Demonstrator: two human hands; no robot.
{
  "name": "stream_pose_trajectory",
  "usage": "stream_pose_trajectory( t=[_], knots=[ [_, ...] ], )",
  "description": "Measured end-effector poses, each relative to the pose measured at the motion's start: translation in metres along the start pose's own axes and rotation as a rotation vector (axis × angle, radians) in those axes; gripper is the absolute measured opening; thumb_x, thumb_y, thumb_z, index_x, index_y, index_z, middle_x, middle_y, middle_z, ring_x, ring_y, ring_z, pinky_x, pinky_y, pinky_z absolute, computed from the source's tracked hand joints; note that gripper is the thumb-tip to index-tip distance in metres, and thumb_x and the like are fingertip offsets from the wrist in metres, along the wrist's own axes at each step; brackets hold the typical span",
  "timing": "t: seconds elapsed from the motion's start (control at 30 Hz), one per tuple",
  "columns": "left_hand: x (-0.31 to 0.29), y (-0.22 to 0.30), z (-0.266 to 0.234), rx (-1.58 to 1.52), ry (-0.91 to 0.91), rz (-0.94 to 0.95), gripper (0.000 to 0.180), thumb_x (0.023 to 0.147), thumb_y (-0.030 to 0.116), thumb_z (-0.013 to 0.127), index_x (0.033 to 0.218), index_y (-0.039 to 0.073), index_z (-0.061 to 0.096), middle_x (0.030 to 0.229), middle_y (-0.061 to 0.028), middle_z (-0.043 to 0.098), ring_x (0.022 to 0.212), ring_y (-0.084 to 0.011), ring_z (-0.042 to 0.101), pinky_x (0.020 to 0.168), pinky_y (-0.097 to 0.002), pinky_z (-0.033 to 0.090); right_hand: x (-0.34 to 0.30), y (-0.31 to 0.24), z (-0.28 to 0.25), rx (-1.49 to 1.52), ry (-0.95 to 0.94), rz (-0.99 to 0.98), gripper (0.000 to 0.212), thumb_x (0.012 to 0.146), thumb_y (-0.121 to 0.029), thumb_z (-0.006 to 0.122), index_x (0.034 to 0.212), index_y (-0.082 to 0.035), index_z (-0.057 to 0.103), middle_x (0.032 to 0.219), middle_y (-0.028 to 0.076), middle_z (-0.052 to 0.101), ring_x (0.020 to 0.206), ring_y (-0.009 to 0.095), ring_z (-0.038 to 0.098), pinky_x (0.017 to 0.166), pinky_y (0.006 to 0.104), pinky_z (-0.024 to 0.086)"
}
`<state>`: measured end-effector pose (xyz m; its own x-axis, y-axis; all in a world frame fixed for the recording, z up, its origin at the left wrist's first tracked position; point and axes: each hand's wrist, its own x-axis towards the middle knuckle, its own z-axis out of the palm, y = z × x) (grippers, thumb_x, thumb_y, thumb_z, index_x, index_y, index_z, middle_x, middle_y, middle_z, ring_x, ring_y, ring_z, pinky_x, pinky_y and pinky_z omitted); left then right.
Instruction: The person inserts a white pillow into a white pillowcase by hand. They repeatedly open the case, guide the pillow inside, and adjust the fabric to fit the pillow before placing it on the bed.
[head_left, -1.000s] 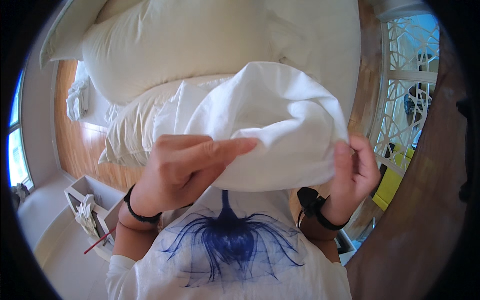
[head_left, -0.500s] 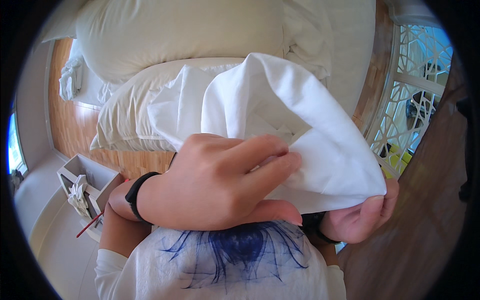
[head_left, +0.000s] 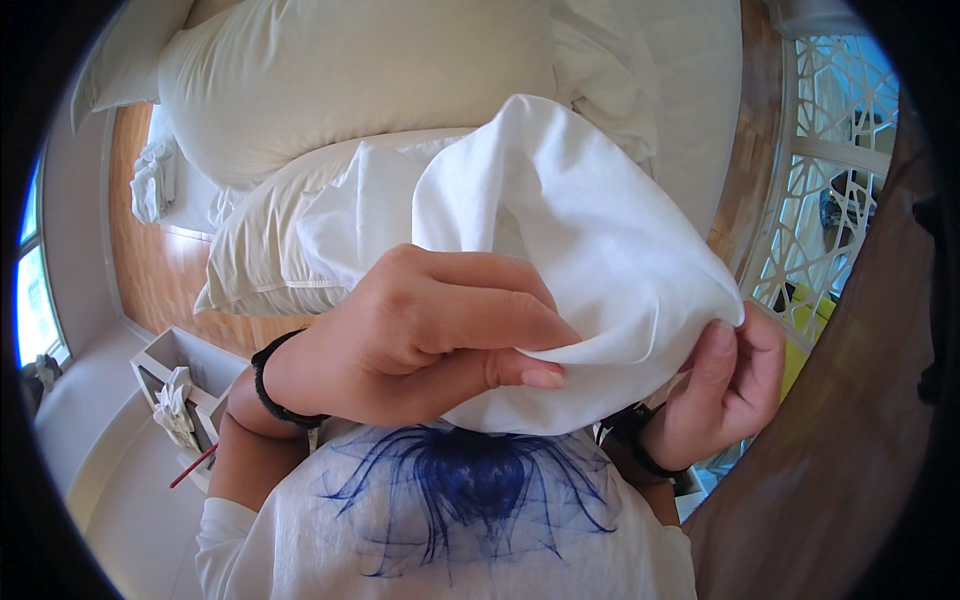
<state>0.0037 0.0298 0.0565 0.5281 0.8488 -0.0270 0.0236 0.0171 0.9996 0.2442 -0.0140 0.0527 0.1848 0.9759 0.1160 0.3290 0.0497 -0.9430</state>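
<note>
White cloth (head_left: 610,240): held up in front of the torso, bunched between both hands, its far folds overlapping the cream pillow (head_left: 255,235); whether the pillow is touched or partly covered cannot be told

Left hand (head_left: 430,335): thumb and fingers nearly closed, a turned edge of cloth pinched between them

Right hand (head_left: 725,375): fingers curled, thumb pressed near the tip, a corner of the cloth gripped lightly

Handling: judged light, limp and soft, not fragile; creases readily, and a smooth weave may slip if pinched loosely

Best hold: edge and corner, taken between thumb and fingers; by the loose middle, shape is likely to be lost

Beyond: a larger cream pillow (head_left: 370,80) is seen behind the first

Lower left: an open pale box (head_left: 207,352) is set apart, a crumpled cloth (head_left: 175,405) hung over it
</note>
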Motion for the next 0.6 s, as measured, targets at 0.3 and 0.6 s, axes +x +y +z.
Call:
stream_pose_trajectory(
  t=[0.3, 0.6],
  knots=[
    [0.004, 0.001, -0.003, -0.127, -0.055, -0.054, 0.029, 0.086, 0.027, 0.075, 0.089, -0.002, 0.072, 0.085, -0.0136, 0.067, 0.071, -0.0245, 0.065, 0.063, -0.0315, 0.049, 0.056, 0.004, -0.014, -0.376, -0.164, -1.209, 0.036, 0.083, -0.015, 0.064, 0.120, -0.013, 0.060, 0.118, 0.023, 0.059, 0.106, 0.039, 0.055, 0.087, 0.0448, 0.048],
    [-0.005, 0.009, 0.001, 0.361, 0.402, 0.084, 0.023, 0.078, 0.013, 0.082, 0.095, 0.004, 0.070, 0.093, -0.0108, 0.062, 0.072, -0.0220, 0.063, 0.061, -0.0303, 0.049, 0.047, -0.029, 0.000, -0.513, -0.368, -0.700, 0.013, 0.078, -0.015, 0.074, 0.089, -0.013, 0.067, 0.099, 0.004, 0.072, 0.097, 0.030, 0.067, 0.098, 0.0502, 0.040]
  ],
)
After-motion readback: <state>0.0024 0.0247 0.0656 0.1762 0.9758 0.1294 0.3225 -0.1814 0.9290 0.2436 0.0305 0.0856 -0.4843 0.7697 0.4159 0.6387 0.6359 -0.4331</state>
